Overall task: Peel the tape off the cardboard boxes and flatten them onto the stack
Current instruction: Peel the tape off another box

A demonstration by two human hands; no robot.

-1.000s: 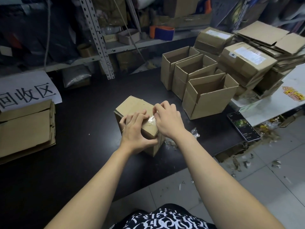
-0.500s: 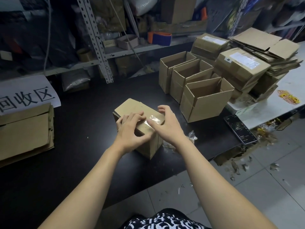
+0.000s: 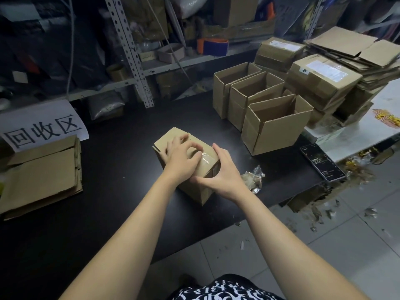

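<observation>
**Cardboard box under both your hands, near the bench's front edge**

Cardboard box stands closed on the black bench, about midway along and close to the front edge. Bare bench lies open to its left, as far as the stack of flattened cardboard at the left edge. More bare surface runs behind the box to the back edge. On the right the room is tighter. Three open boxes stand in a row toward the back right corner, and a phone lies flat at the right edge. Crumpled tape scraps sit just beside your right wrist.

Your left hand lies on the box top with its fingers bent. Its fingertips reach the clear tape running along the top. I cannot tell whether they pinch the tape or only press on it. Your right hand grasps the box's near right corner. Its fingers curve over the top edge beside the tape, and its thumb is spread across the near side face.

The box is plain brown corrugated card, matte and sharp-cornered. The tape is glossy and wrinkled, catching the light. The bench is dark and smooth.
</observation>
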